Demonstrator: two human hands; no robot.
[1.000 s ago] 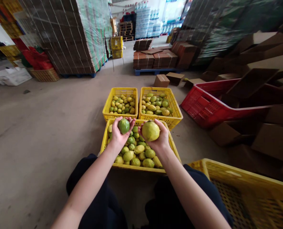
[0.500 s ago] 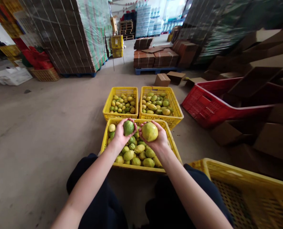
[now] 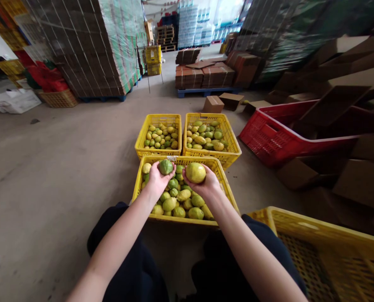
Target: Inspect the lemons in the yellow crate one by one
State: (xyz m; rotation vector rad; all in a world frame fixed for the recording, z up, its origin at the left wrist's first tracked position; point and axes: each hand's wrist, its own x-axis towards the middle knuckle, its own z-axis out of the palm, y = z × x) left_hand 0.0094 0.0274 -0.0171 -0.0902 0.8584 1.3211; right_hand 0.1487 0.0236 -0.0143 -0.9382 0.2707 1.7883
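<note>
My left hand point(image 3: 158, 179) holds a small dark green fruit point(image 3: 166, 167) in its curled fingers. A larger yellow-green fruit point(image 3: 196, 173) rests in my right hand point(image 3: 209, 183). Both hands are over the near yellow crate point(image 3: 187, 221), which holds many green and yellow fruits. Behind it two more yellow crates stand side by side. The back left crate point(image 3: 158, 153) holds small yellow and green fruits, and the back right crate point(image 3: 211, 154) holds larger ones.
A yellow crate point(image 3: 312, 222) stands at the lower right. Beyond it are a red crate point(image 3: 268, 136) and a heap of cardboard boxes point(image 3: 359, 176). Flattened cartons point(image 3: 218, 77) lie on a blue pallet further back. A wrapped stack point(image 3: 79, 50) stands at the left.
My left hand has moved slightly left and opened out a little under the green fruit, so the hands are a bit further apart. Both fruits are still held, and the larger one has turned slightly.
</note>
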